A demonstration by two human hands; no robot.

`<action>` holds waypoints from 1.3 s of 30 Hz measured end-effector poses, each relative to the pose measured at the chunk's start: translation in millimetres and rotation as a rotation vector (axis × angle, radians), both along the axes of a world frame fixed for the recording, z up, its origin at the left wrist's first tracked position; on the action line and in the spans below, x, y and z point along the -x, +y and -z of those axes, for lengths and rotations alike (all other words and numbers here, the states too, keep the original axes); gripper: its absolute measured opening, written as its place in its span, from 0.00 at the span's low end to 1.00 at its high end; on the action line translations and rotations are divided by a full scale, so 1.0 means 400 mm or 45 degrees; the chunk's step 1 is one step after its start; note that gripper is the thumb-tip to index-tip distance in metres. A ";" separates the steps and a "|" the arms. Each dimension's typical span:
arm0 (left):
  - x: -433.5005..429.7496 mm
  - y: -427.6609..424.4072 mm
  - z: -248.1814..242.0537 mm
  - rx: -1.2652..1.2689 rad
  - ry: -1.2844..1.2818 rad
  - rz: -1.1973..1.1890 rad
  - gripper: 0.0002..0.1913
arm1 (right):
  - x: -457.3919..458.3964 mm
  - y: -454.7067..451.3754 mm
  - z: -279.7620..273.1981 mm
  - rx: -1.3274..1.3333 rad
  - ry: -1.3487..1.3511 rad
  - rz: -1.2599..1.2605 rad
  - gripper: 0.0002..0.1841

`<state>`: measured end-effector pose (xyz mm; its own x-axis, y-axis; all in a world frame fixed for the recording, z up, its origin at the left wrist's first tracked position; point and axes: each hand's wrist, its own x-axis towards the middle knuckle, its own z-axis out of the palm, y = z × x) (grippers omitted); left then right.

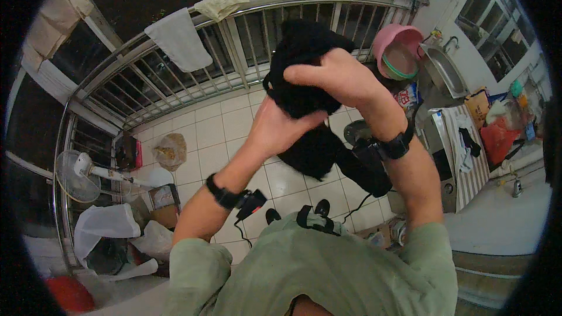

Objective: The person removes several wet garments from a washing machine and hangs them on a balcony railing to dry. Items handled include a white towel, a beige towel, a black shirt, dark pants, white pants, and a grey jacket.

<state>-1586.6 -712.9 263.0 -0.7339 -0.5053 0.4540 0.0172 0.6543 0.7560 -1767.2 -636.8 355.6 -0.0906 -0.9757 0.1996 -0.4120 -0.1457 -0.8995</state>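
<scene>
A black cloth garment (303, 44) is bunched up in front of me, held above the tiled floor in both hands. My left hand (281, 127) grips its underside, with the thumb stretched to the right. From the upper right, my right hand (340, 77) holds the bundle, its thumb lying across the dark fabric. Loose folds hang below my hands, and one long part trails down to the right, behind my right forearm. The fingertips of both hands are hidden by the cloth, and the garment's exact kind cannot be made out.
A metal railing (263, 6) curves along the windows, with a white towel (179, 40) draped over it. At right are a pink basin (401, 35), a steel sink (445, 70) and a striped cloth (472, 171). A white fan (83, 166) and bags stand at left.
</scene>
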 end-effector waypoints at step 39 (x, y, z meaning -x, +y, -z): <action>-0.231 -0.358 -0.278 -0.182 -0.040 -0.474 0.17 | 0.159 0.008 0.449 -0.124 -0.228 -0.305 0.30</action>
